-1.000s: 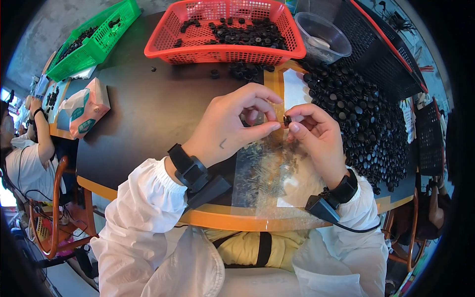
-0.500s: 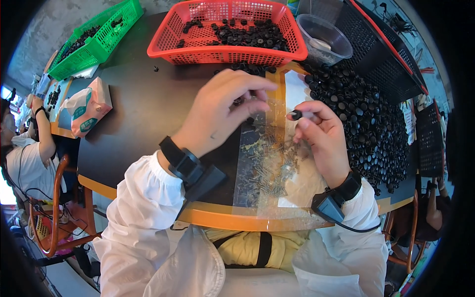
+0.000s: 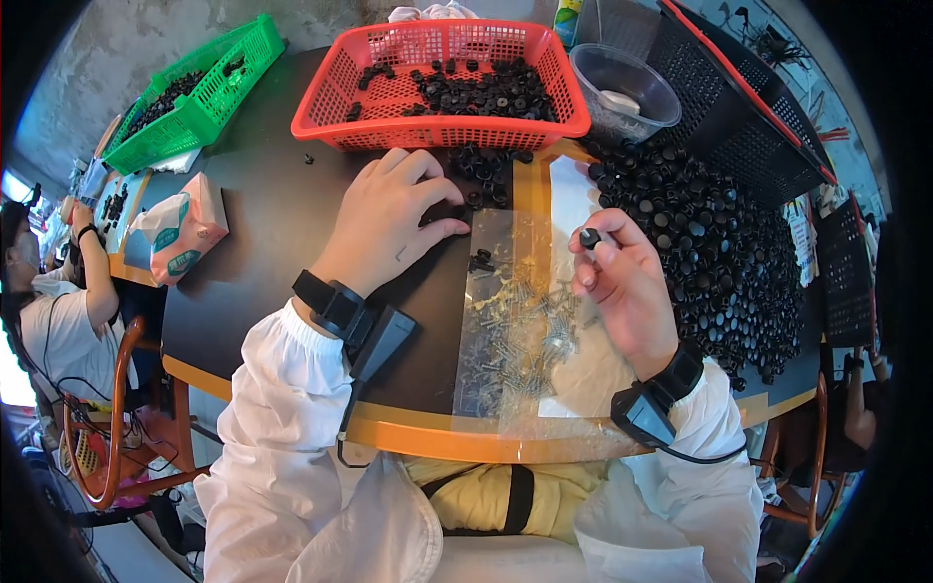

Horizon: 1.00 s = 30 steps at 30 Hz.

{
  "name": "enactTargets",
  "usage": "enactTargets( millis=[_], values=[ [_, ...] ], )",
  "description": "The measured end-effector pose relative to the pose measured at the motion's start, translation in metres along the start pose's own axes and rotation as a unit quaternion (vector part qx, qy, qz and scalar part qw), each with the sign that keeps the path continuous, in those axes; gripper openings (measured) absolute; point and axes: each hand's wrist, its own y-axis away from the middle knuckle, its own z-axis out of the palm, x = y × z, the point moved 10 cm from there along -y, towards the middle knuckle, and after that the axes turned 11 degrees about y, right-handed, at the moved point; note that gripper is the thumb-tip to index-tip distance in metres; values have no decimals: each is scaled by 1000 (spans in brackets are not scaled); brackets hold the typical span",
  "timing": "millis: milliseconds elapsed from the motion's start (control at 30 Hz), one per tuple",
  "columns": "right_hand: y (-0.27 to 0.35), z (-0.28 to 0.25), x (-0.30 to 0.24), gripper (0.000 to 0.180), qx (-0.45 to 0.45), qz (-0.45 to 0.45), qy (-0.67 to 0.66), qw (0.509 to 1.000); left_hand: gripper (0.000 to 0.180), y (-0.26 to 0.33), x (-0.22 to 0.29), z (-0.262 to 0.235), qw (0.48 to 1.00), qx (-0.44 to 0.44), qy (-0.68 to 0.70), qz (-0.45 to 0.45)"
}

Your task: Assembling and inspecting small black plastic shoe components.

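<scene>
Reference landmark: the red perforated basket (image 3: 408, 128).

Status: work in hand is judged to be partway through. Black parts lie inside the basket; whether these are finished pieces cannot be confirmed. One small black knob (image 3: 589, 238), the part being handled, is located nearward of the basket's right end, gripped between the thumb and forefinger of the right hand (image 3: 634, 291). The left hand (image 3: 382, 222) is positioned nearward of the basket, its thumb and forefinger parted with nothing visible between them.

Material left: a large heap of black round caps (image 3: 724, 238) extends rightward and nearward of the basket. Loose metal screws (image 3: 520, 335) are spread well nearward of it, on a clear plastic sheet (image 3: 474, 384). A small cluster of black parts (image 3: 484, 167) sits just before its near wall.

Visibility limits: the left hand's curled fingertips are hidden. Whether a screw is seated in the knob cannot be determined. The heap's lower layers are covered.
</scene>
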Motion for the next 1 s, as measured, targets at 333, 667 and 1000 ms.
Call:
enactTargets(
  millis=[333, 667, 1000],
  values=[
    [3, 10, -8, 24, 59, -40, 251, 965, 32, -8, 30, 9, 957, 34, 287, 13],
    [7, 15, -22, 21, 73, -99, 355, 927, 33, -6, 52, 2, 950, 68, 300, 51],
    [10, 24, -32, 22, 75, -148, 432, 886, 34, -4, 60, -1, 955, 70, 274, 89]
  ],
)
